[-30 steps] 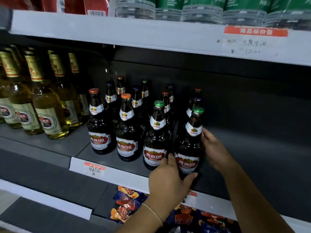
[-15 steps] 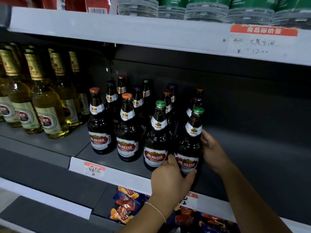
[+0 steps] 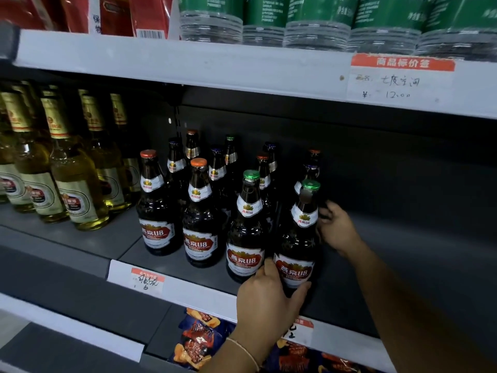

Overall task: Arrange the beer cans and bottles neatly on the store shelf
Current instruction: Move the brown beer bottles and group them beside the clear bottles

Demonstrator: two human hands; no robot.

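Several dark brown beer bottles with red and white labels stand in rows on the grey shelf (image 3: 403,265). The front right one, a green-capped bottle (image 3: 298,238), stands upright at the row's right end. My left hand (image 3: 266,300) grips its base from the front, thumb and fingers curled round the lower label. My right hand (image 3: 336,227) holds its right side at shoulder height, fingers reaching behind it. Next to it on the left stands another green-capped bottle (image 3: 246,232), then two orange-capped bottles (image 3: 200,219).
Pale gold bottles (image 3: 72,181) fill the shelf's left part. Water bottles (image 3: 317,25) and red packs (image 3: 118,12) sit on the shelf above. Price tags (image 3: 146,281) hang on the shelf edge, and snack bags (image 3: 199,340) lie below. The shelf right of the dark bottles is bare.
My right hand has slid higher up the green-capped bottle's side. My left hand stays on its base, and the bottle has hardly moved.
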